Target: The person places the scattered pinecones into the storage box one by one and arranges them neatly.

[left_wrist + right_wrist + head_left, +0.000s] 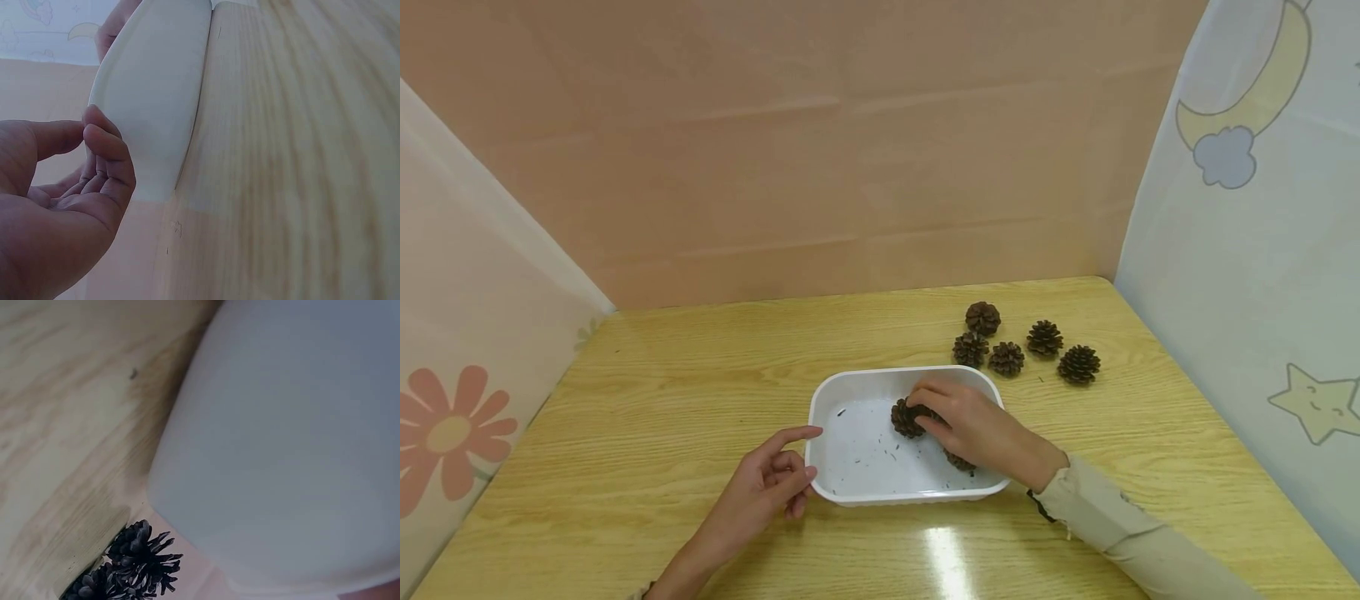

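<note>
A white plastic tray with a raised rim stands on the table, dark crumbs scattered over its floor. At its left end my left hand holds the rim between forefinger and thumb, the other fingers curled; the left wrist view shows the same hand against the tray wall. Inside the tray, my right hand grips a brown pine cone, partly covered by the fingers. Another pine cone lies under that hand, mostly hidden.
Several pine cones lie on the wooden table behind and right of the tray. Fabric panels enclose the table: a peach one at the back, printed white ones at the sides.
</note>
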### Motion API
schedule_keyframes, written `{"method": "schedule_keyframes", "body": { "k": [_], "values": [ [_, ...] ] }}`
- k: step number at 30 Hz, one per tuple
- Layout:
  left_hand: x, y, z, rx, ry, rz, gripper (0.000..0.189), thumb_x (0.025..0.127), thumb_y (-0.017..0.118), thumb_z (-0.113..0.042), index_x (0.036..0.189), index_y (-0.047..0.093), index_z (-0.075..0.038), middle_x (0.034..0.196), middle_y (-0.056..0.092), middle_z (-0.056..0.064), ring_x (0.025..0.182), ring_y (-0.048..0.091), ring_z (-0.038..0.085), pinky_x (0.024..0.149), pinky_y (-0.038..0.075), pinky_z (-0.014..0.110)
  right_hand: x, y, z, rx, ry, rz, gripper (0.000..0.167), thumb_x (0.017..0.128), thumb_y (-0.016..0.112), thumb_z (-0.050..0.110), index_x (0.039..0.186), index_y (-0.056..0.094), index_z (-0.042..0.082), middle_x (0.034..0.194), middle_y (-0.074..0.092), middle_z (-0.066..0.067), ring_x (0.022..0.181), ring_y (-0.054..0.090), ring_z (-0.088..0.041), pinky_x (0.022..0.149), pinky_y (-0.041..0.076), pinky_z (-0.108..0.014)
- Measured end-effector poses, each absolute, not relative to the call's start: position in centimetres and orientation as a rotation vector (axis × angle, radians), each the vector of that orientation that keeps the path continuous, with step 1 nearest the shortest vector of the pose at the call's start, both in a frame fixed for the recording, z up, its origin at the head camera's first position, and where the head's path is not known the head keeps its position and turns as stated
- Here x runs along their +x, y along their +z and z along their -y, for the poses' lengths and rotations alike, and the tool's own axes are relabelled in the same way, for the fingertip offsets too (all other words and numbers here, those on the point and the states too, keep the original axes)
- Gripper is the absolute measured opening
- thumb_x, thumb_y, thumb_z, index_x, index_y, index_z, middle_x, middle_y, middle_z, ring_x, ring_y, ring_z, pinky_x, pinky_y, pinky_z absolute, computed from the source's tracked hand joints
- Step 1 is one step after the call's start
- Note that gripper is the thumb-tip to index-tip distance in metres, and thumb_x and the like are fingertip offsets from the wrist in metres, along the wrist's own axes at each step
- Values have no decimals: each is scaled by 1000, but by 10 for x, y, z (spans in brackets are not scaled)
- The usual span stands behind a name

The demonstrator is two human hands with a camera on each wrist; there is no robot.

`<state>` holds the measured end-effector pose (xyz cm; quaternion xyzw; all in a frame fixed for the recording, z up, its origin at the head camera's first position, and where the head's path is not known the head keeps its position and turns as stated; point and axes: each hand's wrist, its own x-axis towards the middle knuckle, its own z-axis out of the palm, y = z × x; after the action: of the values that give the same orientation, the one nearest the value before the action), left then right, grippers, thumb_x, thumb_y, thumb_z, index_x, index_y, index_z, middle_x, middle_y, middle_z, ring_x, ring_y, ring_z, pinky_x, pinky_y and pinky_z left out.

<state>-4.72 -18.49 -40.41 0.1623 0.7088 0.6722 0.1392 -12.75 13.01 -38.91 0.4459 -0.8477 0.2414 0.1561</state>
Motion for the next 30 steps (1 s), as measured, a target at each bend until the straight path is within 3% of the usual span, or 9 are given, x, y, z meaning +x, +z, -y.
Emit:
{"method": "schedule_keyframes", "body": {
  "k": [19,30],
  "values": [
    [-47,-404,185,466,1942,-2048,50,100,60,-8,143,40,7,80,58,18,60,59,10,51,51,28,-122,-381,-143,1268,620,2387,22,84,79,4,103,70,8,108,65,-2,103,62,-18,86,55,-30],
    [-48,-405,186,487,1949,-2045,50,100,60,-7,143,39,7,81,58,20,60,58,11,50,51,28,-117,-372,-163,1186,561,2419,24,83,79,1,105,70,5,112,65,-8,100,65,-20,78,57,-29]
  ]
}}
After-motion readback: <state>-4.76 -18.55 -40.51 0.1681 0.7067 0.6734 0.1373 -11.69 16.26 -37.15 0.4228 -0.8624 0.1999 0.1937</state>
